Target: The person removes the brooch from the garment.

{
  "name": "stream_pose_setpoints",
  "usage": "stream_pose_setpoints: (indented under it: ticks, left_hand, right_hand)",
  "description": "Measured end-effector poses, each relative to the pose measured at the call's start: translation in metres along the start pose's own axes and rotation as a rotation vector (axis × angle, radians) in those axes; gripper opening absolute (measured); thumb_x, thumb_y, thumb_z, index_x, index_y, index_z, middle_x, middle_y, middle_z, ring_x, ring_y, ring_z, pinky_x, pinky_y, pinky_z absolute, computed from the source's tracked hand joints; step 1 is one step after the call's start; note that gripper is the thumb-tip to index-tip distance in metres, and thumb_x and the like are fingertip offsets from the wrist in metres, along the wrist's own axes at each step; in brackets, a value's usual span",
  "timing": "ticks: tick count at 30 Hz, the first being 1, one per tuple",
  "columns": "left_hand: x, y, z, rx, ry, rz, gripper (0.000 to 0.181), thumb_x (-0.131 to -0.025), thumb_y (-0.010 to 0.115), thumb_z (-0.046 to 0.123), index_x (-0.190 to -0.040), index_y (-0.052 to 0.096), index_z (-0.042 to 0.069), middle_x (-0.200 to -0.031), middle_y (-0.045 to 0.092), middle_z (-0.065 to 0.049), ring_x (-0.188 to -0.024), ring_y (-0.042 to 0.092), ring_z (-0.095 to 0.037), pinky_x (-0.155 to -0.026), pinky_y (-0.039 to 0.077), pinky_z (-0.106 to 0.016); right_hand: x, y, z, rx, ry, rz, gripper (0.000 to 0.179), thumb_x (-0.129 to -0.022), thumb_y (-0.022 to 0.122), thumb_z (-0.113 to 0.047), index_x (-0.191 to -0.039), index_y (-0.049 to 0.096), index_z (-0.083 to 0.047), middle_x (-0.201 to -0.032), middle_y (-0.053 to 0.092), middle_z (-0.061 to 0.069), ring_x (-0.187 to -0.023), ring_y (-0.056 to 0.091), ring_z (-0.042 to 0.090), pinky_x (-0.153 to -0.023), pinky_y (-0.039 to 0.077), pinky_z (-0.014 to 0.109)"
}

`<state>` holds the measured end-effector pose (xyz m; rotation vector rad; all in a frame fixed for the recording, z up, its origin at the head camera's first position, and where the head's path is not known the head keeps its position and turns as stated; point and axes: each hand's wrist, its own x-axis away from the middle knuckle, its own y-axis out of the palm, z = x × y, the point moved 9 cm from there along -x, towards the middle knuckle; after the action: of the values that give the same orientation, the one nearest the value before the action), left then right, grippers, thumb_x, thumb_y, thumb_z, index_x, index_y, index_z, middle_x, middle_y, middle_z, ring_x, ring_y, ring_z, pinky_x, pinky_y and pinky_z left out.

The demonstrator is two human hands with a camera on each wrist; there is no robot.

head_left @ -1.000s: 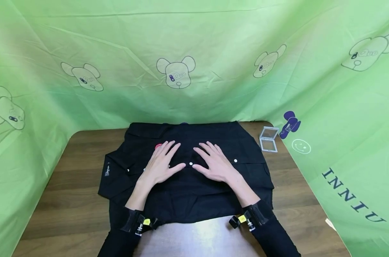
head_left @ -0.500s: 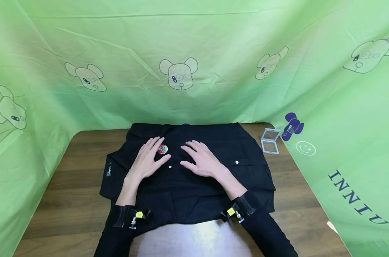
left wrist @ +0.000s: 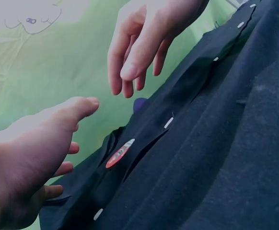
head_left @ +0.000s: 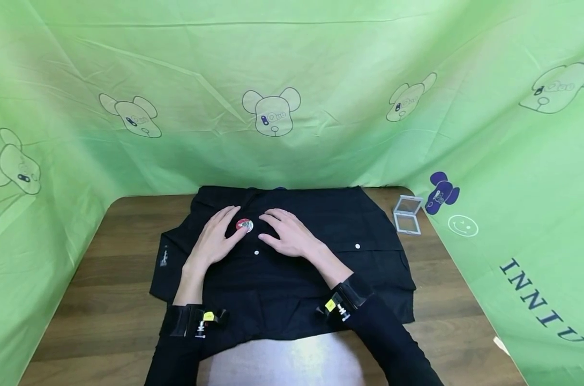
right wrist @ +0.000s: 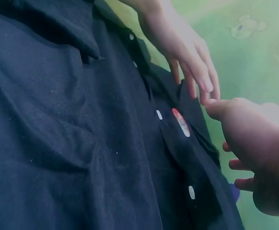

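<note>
A black button-up shirt [head_left: 292, 300] lies spread on the table, with white buttons [head_left: 256, 252] along a strip. On it sits a round red-and-white badge [head_left: 245, 224] between my two hands. My left hand [head_left: 209, 244] is just left of the badge, fingers loosely extended, its thumb near the badge's edge. To the right of the badge is my right hand [head_left: 289, 235], fingers relaxed and slightly bent. Both wrist views show the hands raised above the cloth, holding nothing. In the left wrist view the badge [left wrist: 120, 153] lies tilted on the shirt below both hands.
An open clear case [head_left: 406, 214] with a pale frame stands at the table's back right. Wooden tabletop [head_left: 94, 289] shows on both sides of the shirt. A green printed curtain [head_left: 195, 155] hangs around the back and sides. A whitish strip [head_left: 501, 346] lies at the right edge.
Both hands have moved left over the shirt, the right hand further in the last half second. The badge, mostly covered by the left hand at first, now shows between the hands.
</note>
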<state>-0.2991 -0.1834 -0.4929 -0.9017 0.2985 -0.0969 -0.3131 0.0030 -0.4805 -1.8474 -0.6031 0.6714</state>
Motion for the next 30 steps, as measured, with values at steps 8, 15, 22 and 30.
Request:
stream_pose_setpoints:
  ticks: [8, 15, 22, 30]
  left_hand:
    - [0.003, 0.005, -0.006, 0.016, -0.012, -0.010, 0.068, -0.110, 0.073, 0.039, -0.168, 0.053, 0.008, -0.174, 0.051, -0.021, -0.167, 0.042, -0.043, -0.138, 0.031, -0.066]
    - [0.003, 0.008, -0.013, 0.005, -0.017, -0.026, 0.066, -0.112, 0.070, 0.037, -0.167, 0.053, 0.005, -0.173, 0.052, -0.023, -0.166, 0.042, -0.045, -0.138, 0.030, -0.067]
    - [0.003, 0.010, -0.016, -0.013, 0.016, -0.001, 0.059, -0.114, 0.065, 0.034, -0.163, 0.057, 0.001, -0.168, 0.057, -0.025, -0.162, 0.047, -0.048, -0.135, 0.034, -0.068]
    - [0.004, 0.008, -0.014, -0.026, 0.055, 0.022, 0.051, -0.114, 0.065, 0.025, -0.156, 0.062, -0.004, -0.160, 0.064, -0.027, -0.155, 0.055, -0.049, -0.132, 0.039, -0.067]
  right_hand:
    - [-0.015, 0.010, -0.002, -0.025, -0.001, -0.014, 0.054, -0.113, 0.067, -0.039, -0.157, 0.064, -0.008, -0.163, 0.062, 0.017, -0.158, 0.055, 0.036, -0.133, 0.045, 0.054]
    - [-0.034, 0.032, 0.008, -0.063, -0.024, 0.000, 0.054, -0.114, 0.064, -0.045, -0.153, 0.067, -0.008, -0.161, 0.064, 0.015, -0.156, 0.057, 0.035, -0.131, 0.046, 0.055]
    - [-0.046, 0.035, -0.004, -0.071, -0.022, 0.009, 0.045, -0.112, 0.070, -0.039, -0.145, 0.073, -0.008, -0.153, 0.070, 0.014, -0.150, 0.061, 0.036, -0.124, 0.051, 0.058]
    - [-0.058, 0.059, 0.005, -0.095, -0.040, 0.081, 0.040, -0.107, 0.075, -0.037, -0.137, 0.078, -0.011, -0.146, 0.075, 0.011, -0.143, 0.066, 0.033, -0.120, 0.054, 0.055]
